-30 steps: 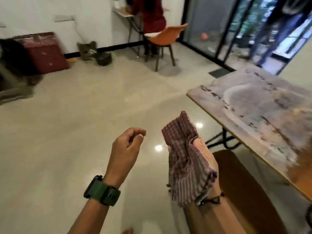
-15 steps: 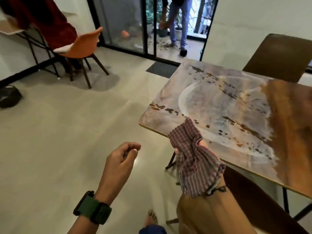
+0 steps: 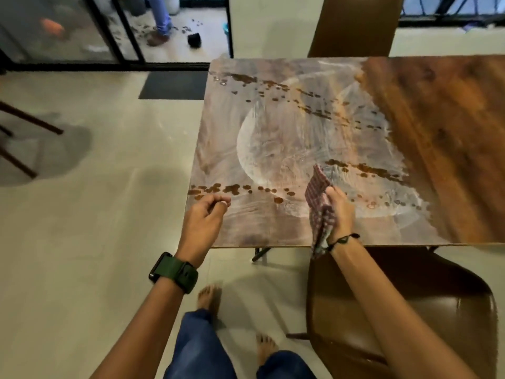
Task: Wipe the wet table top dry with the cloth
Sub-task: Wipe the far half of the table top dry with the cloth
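Both hands now hang over the wet bench, the right hand gripping the cloth, the left hand loosely curled, empty.

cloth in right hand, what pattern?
Red-and-white check, on the cloth held by the right hand; head view shows it.

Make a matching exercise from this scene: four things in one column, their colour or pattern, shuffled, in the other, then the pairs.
Things:
1. cloth
2. watch strap
3. near chair
4. doormat

Colours:
A. dark green
B. shiny brown
C. red and white check
D. dark grey

Pairs: 1-C, 2-A, 3-B, 4-D
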`<state>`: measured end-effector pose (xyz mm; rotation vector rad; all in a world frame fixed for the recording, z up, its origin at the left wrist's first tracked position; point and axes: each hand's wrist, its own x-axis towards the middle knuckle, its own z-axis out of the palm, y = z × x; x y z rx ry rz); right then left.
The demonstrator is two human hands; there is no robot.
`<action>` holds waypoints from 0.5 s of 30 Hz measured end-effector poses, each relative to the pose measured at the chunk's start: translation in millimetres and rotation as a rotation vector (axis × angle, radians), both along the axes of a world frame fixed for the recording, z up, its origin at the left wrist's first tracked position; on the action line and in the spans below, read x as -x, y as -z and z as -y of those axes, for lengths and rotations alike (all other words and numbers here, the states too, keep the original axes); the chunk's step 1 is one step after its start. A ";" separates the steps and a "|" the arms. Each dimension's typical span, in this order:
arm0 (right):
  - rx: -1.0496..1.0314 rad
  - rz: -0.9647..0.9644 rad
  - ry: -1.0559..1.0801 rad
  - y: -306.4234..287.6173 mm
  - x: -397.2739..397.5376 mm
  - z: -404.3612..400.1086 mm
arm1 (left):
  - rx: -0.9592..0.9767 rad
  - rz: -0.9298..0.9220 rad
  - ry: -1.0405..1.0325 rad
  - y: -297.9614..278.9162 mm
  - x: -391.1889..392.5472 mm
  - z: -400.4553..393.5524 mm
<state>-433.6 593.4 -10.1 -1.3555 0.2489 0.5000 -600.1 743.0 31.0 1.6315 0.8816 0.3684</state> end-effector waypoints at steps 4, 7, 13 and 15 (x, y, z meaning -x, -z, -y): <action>0.206 0.164 -0.101 8.7 26.7 -59.5 | 0.082 -0.025 0.109 21.5 -14.3 -53.1; 0.476 0.432 -0.346 38.6 72.6 -112.5 | 0.163 0.009 0.122 29.2 -16.0 -95.8; 1.217 0.975 -0.898 79.0 119.9 -160.9 | 0.251 0.059 0.195 51.4 -26.7 -158.2; 1.279 1.070 -0.900 83.8 128.6 -157.5 | 0.346 0.063 0.278 63.2 -32.2 -164.2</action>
